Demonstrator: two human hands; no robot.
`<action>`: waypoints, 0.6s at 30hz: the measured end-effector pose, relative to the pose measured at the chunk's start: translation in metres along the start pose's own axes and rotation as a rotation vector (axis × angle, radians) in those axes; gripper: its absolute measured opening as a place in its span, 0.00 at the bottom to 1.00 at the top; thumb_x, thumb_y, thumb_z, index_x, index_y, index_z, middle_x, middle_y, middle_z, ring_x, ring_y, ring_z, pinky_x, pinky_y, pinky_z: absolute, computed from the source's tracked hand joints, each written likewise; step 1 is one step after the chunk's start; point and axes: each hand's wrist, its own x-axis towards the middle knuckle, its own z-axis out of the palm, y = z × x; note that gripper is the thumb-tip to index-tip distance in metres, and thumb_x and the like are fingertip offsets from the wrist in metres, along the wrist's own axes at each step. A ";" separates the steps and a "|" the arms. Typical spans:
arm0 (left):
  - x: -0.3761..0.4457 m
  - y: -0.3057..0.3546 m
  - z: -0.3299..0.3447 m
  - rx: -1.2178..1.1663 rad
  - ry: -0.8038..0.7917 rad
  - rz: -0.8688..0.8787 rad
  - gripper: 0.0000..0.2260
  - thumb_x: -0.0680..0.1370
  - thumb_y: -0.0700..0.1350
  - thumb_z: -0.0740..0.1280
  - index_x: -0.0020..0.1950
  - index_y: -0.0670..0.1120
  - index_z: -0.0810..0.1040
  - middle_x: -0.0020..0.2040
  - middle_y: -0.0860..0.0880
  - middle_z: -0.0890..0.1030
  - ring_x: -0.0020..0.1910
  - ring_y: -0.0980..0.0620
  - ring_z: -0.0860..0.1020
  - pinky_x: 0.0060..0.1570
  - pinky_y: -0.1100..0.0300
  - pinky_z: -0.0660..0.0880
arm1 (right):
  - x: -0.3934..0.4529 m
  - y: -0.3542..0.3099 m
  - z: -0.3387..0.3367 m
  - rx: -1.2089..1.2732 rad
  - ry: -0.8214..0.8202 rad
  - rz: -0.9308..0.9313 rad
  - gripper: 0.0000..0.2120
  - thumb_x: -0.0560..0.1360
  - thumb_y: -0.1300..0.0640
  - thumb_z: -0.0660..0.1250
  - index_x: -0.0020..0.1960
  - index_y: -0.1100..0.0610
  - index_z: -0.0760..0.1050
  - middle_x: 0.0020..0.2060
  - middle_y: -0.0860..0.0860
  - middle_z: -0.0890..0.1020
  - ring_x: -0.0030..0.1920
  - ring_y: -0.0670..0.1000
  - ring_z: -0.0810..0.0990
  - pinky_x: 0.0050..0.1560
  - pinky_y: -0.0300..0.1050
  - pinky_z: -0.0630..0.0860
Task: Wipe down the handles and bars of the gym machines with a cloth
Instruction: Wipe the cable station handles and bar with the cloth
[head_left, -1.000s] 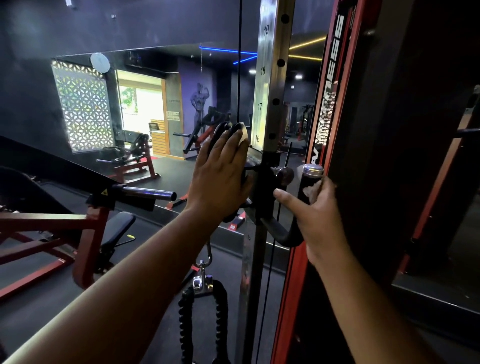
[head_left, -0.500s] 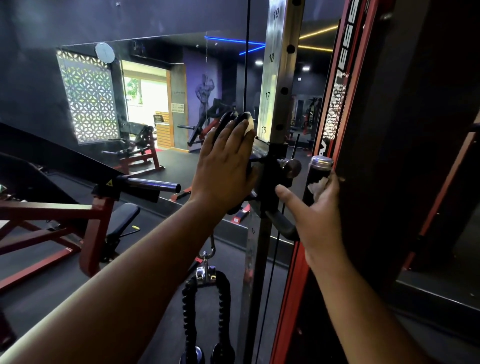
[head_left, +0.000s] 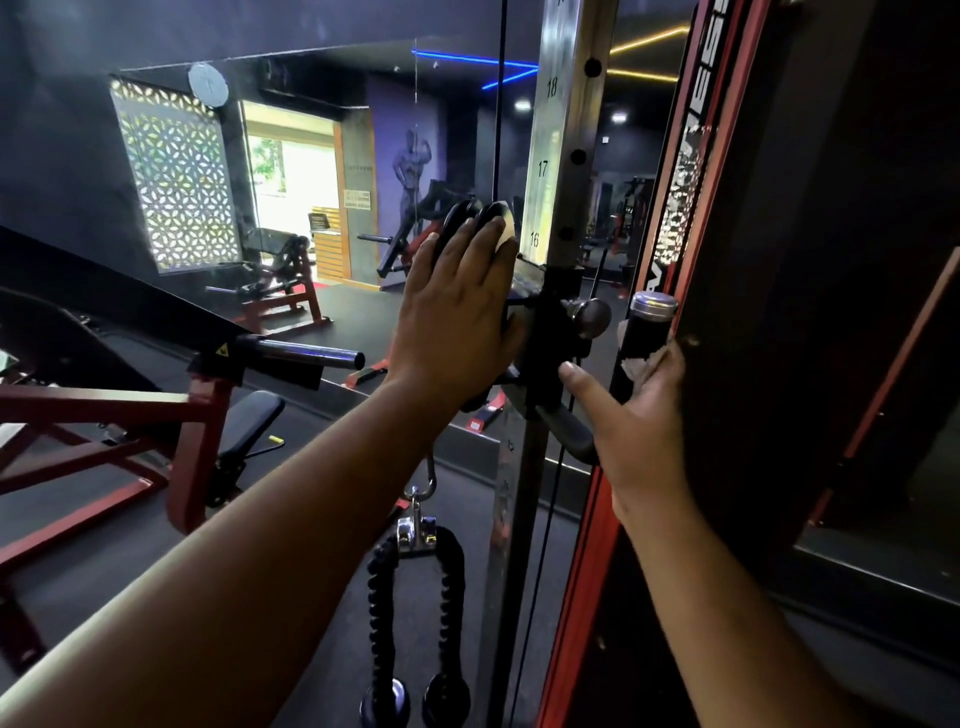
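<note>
Head view. Left hand (head_left: 457, 317) lies flat, fingers straight, against the black pulley (head_left: 475, 218) of the cable carriage, with a pale corner of cloth (head_left: 508, 236) showing at its fingertips. Right hand (head_left: 641, 415) curls round the black handle (head_left: 641, 332) with the chrome cap, thumb stretched out to the left; a second scrap of cloth (head_left: 641, 366) is pinched between palm and grip. Whether the two scraps are one cloth cannot be told, since the hands hide the rest. The carriage sits on the numbered post (head_left: 553, 171) just below mark 16; a rope attachment (head_left: 415, 587) hangs beneath.

Handling, as a judgement: the cloth is light, soft and limp, so it bunches unless spread under the palm or wrapped round the bar. The handle is stiff and fixed, its rubber probably grippy and its chrome cap slick; take it mid-length with the cloth wrapped round.

Compared with the earlier frames: the view has dropped, so mark 19 is out of sight. The right hand sits lower on the handle, baring more of the grip under the cap. The left hand stays flat on the pulley.
</note>
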 end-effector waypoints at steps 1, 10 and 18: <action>0.000 0.001 0.000 -0.003 0.000 0.000 0.29 0.81 0.58 0.60 0.78 0.44 0.68 0.79 0.44 0.67 0.79 0.43 0.64 0.77 0.42 0.59 | 0.005 -0.005 -0.002 0.022 -0.001 0.005 0.31 0.72 0.48 0.79 0.70 0.47 0.69 0.63 0.42 0.78 0.63 0.40 0.77 0.61 0.43 0.73; 0.000 0.002 -0.003 0.003 -0.036 -0.018 0.30 0.80 0.59 0.55 0.78 0.45 0.68 0.80 0.44 0.66 0.80 0.43 0.62 0.78 0.42 0.58 | 0.003 -0.006 -0.017 0.105 -0.149 0.139 0.35 0.70 0.49 0.79 0.73 0.47 0.69 0.69 0.47 0.77 0.68 0.46 0.76 0.69 0.54 0.71; 0.002 0.003 -0.003 -0.001 -0.029 -0.019 0.29 0.80 0.59 0.56 0.78 0.46 0.69 0.80 0.45 0.66 0.80 0.44 0.62 0.78 0.44 0.56 | 0.021 -0.010 -0.030 0.117 -0.319 0.110 0.05 0.75 0.55 0.74 0.47 0.49 0.79 0.44 0.44 0.84 0.51 0.49 0.83 0.61 0.51 0.73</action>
